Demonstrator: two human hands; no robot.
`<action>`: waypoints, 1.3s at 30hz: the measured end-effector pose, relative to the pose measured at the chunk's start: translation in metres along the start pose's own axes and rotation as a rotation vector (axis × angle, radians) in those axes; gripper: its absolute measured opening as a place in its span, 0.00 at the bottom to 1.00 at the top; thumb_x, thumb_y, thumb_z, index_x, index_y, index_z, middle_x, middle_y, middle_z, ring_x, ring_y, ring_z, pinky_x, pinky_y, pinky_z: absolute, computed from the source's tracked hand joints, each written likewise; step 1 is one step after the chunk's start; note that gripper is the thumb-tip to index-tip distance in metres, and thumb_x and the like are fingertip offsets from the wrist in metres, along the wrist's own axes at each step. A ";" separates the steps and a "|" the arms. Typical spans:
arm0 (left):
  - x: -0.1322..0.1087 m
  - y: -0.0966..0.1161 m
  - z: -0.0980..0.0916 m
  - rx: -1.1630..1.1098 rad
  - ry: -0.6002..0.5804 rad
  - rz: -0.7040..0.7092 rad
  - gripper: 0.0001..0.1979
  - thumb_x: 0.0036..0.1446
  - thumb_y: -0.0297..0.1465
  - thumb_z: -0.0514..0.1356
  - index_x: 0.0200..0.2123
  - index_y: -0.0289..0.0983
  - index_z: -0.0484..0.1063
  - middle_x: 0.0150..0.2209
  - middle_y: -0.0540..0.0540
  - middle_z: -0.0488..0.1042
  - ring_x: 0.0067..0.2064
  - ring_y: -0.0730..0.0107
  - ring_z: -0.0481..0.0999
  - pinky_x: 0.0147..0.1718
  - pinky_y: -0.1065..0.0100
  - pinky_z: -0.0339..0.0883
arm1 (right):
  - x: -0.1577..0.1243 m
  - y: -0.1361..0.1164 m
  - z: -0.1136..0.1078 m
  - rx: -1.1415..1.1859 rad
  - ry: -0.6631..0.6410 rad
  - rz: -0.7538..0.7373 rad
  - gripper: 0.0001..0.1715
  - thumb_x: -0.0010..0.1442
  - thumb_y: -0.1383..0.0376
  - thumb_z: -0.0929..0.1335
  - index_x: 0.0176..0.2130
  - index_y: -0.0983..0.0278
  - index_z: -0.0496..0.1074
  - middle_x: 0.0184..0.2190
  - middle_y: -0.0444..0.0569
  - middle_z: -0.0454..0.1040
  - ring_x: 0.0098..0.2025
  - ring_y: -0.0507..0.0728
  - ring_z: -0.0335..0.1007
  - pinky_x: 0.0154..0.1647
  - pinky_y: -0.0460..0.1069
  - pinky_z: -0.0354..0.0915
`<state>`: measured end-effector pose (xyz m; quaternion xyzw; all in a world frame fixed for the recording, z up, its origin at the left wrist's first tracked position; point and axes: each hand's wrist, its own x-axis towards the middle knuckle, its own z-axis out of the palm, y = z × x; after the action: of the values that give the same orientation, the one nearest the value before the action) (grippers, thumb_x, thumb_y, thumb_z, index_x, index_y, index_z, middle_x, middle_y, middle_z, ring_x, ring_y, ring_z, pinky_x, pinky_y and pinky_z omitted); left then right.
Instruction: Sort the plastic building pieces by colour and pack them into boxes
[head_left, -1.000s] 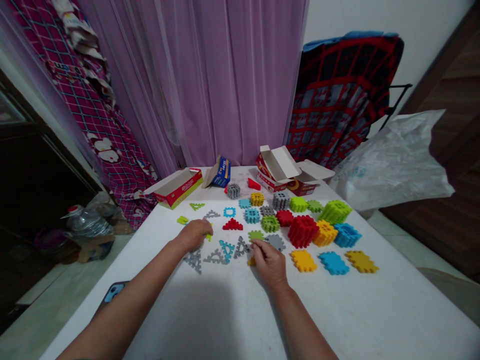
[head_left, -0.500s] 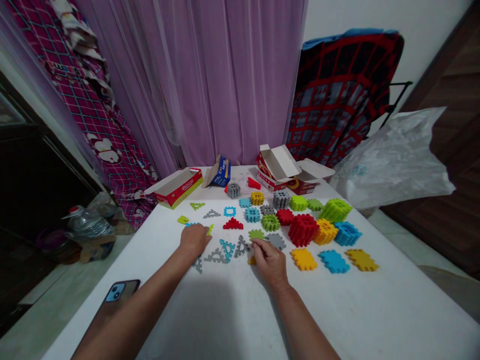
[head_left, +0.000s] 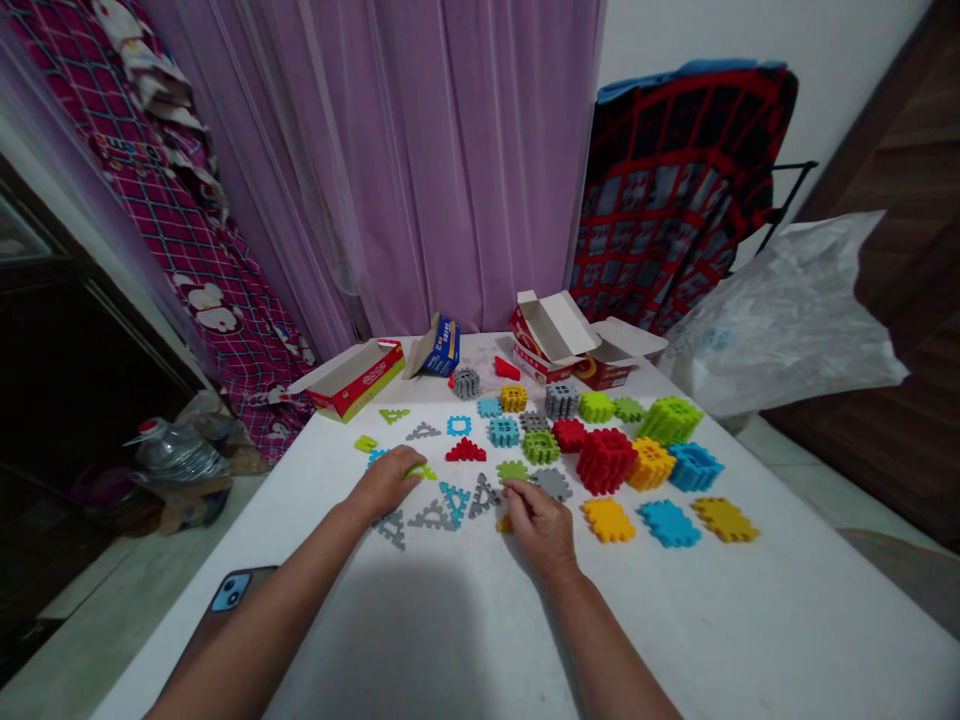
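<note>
My left hand is over the left side of the white table, its curled fingers at a lime-green triangular interlocking tile. The hand partly covers a grey triangular tile and a blue one. My right hand rests at the middle, thumb and index finger pinched together; anything between them is hidden. A green square tile lies just beyond its fingertips, and a yellow tile peeks out beside them. Between the hands lie grey and blue triangular tiles. A red triangular tile is farther back.
Stacked tiles in red, yellow, blue and green stand at right. Opened boxes line the back edge. A phone lies under my left forearm. A plastic bag hangs at the right edge.
My left hand has shifted slightly, with its fingers turned more to the right. The lime-green triangular tile now shows flatter and a little lower. My right hand has hardly moved.
</note>
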<state>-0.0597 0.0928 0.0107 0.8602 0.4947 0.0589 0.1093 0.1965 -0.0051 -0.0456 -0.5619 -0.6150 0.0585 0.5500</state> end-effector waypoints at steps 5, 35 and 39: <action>0.005 0.006 0.003 -0.021 0.011 0.003 0.13 0.58 0.30 0.59 0.46 0.42 0.77 0.48 0.47 0.79 0.50 0.66 0.76 0.53 0.66 0.67 | -0.001 -0.001 0.000 0.011 0.013 0.010 0.15 0.61 0.63 0.64 0.37 0.60 0.81 0.32 0.48 0.83 0.32 0.56 0.81 0.37 0.49 0.76; 0.049 -0.034 -0.047 0.264 0.001 -0.194 0.16 0.66 0.35 0.48 0.46 0.41 0.74 0.44 0.41 0.79 0.47 0.59 0.77 0.47 0.60 0.66 | -0.002 -0.001 0.000 -0.012 0.042 -0.091 0.13 0.62 0.64 0.65 0.38 0.60 0.80 0.32 0.48 0.83 0.32 0.56 0.81 0.36 0.47 0.76; 0.049 -0.024 -0.047 0.189 -0.091 -0.005 0.12 0.63 0.36 0.53 0.42 0.47 0.77 0.44 0.50 0.80 0.47 0.65 0.77 0.46 0.67 0.65 | -0.003 -0.002 0.001 -0.021 0.035 -0.095 0.14 0.62 0.64 0.64 0.38 0.61 0.80 0.32 0.48 0.83 0.32 0.56 0.81 0.36 0.47 0.76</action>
<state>-0.0651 0.1526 0.0499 0.8672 0.4946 -0.0273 0.0501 0.1939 -0.0080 -0.0462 -0.5389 -0.6318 0.0158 0.5570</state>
